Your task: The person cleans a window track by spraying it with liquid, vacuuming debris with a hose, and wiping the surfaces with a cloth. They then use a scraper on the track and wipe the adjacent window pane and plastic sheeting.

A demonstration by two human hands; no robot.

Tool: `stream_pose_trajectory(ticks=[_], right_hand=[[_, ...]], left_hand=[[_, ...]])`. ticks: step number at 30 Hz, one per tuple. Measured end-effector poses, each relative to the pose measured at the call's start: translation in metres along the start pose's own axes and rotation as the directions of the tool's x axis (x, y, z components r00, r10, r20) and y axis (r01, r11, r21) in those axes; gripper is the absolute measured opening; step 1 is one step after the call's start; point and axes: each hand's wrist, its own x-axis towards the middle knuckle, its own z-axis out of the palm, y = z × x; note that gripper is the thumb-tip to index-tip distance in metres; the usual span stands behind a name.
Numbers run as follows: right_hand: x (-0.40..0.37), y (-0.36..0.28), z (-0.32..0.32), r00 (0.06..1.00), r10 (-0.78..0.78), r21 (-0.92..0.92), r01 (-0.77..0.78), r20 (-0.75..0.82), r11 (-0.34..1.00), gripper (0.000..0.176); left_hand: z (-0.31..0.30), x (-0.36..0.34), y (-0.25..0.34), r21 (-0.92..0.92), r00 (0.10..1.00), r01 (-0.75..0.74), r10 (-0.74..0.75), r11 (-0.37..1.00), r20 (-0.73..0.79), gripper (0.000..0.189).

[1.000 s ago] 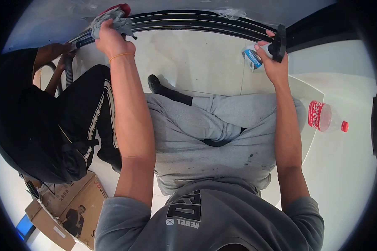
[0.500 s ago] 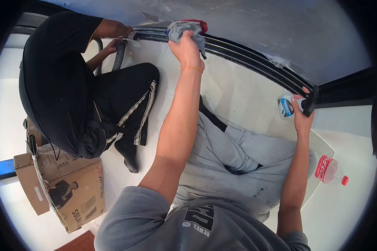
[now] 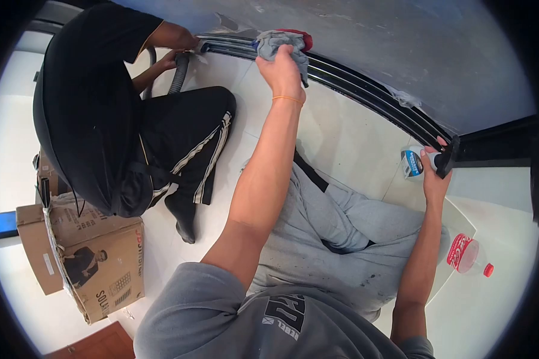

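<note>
My left hand [image 3: 281, 75] is closed on a bunched grey cloth [image 3: 276, 43], which rests on the black grooved track [image 3: 347, 81] at the foot of the wall. Red fabric [image 3: 306, 40] shows at the bundle's far edge. At the track's right end, my right hand [image 3: 436, 176] has its fingers curled round a clear bottle [image 3: 411, 163] with a blue label. A whitish part shows between the fingers, and a black piece [image 3: 448, 157] sits against them by the dark frame post [image 3: 494, 143]; I cannot tell whether that piece belongs to the bottle.
On the left a person in black [image 3: 102, 113] sits with both hands at the track, beside a ribbed grey hose [image 3: 179, 73]. A cardboard box [image 3: 111, 263] stands behind them. A red-labelled plastic bottle [image 3: 461, 254] lies at right. Crumpled clear plastic [image 3: 405, 97] hangs over the track.
The view has shifted a little. My left hand and the cloth have slid slightly right along the track. My right hand stays at the track's right end.
</note>
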Motion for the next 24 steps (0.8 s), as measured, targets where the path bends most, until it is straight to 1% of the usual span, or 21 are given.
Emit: stream_pose_trajectory(ticks=[2,3,4,5,6,7,9,10,12,13,14,17,18,19,21,24], right_hand=[[0.001,0.006,0.001,1.000,-0.004,0.035,0.004,0.002,0.999,0.052],[0.001,0.010,0.001,1.000,-0.022,0.013,0.022,0.012,1.000,0.051],[0.002,0.013,0.000,0.999,-0.041,-0.006,0.041,0.023,0.999,0.051],[0.003,0.014,-0.001,0.998,-0.061,-0.025,0.062,0.032,0.998,0.050],[0.003,0.012,-0.002,0.998,-0.019,-0.072,0.023,0.057,0.997,0.050],[0.002,0.010,-0.001,0.998,-0.004,-0.051,0.007,0.061,0.999,0.050],[0.002,0.008,0.000,0.998,0.025,-0.013,-0.024,0.063,1.000,0.050],[0.002,0.009,0.002,0.998,0.010,0.033,-0.012,0.054,0.999,0.051],[0.004,0.016,0.002,0.998,-0.012,0.057,0.008,0.055,0.998,0.052],[0.005,0.018,0.001,0.998,-0.025,0.067,0.021,0.055,0.998,0.052],[0.005,0.020,0.000,0.996,-0.039,0.005,0.039,0.077,0.999,0.055],[0.005,0.027,0.002,0.996,-0.063,0.094,0.057,0.060,0.994,0.057],[0.005,0.025,0.003,0.996,-0.066,0.069,0.062,0.054,0.996,0.058],[0.009,0.036,0.002,0.987,-0.131,-0.019,0.133,0.091,0.991,0.058],[0.011,0.051,0.001,0.988,-0.118,0.028,0.116,0.101,0.993,0.054],[0.011,0.051,0.001,0.988,-0.031,0.014,0.029,0.148,0.999,0.047]], left_hand=[[0.003,-0.004,0.002,0.005,1.000,0.004,-0.004,1.000,-0.028,0.038],[0.003,-0.007,0.004,0.010,0.999,0.003,-0.002,1.000,-0.047,0.038],[0.001,-0.006,0.003,0.003,1.000,-0.009,0.009,1.000,-0.006,0.039],[0.001,-0.003,-0.001,-0.013,0.999,-0.036,0.036,0.999,-0.001,0.041],[0.000,-0.001,-0.002,0.005,0.999,-0.044,0.043,0.999,0.008,0.041],[0.000,-0.001,-0.003,0.021,0.999,-0.048,0.047,0.999,0.019,0.042],[-0.001,0.002,-0.003,0.045,1.000,-0.017,0.017,0.999,-0.005,0.042],[-0.001,0.001,-0.003,0.055,1.000,0.002,-0.001,0.999,-0.015,0.042],[0.000,0.003,-0.005,0.047,1.000,-0.015,0.016,0.999,-0.020,0.042],[0.000,0.004,-0.004,0.040,0.999,-0.022,0.023,0.999,-0.024,0.043],[0.000,0.002,-0.004,0.010,1.000,-0.011,0.011,1.000,0.006,0.044],[0.005,-0.001,-0.004,0.026,0.997,-0.081,0.082,0.996,-0.016,0.044],[0.004,-0.001,-0.004,0.053,0.994,-0.108,0.108,0.993,0.000,0.045],[0.004,-0.008,0.001,0.213,0.984,-0.151,0.168,0.965,-0.064,0.045],[0.002,-0.009,0.000,0.216,0.993,-0.085,0.100,0.973,-0.060,0.048],[-0.002,-0.017,-0.001,0.240,0.998,-0.016,0.032,0.971,-0.061,0.050]])
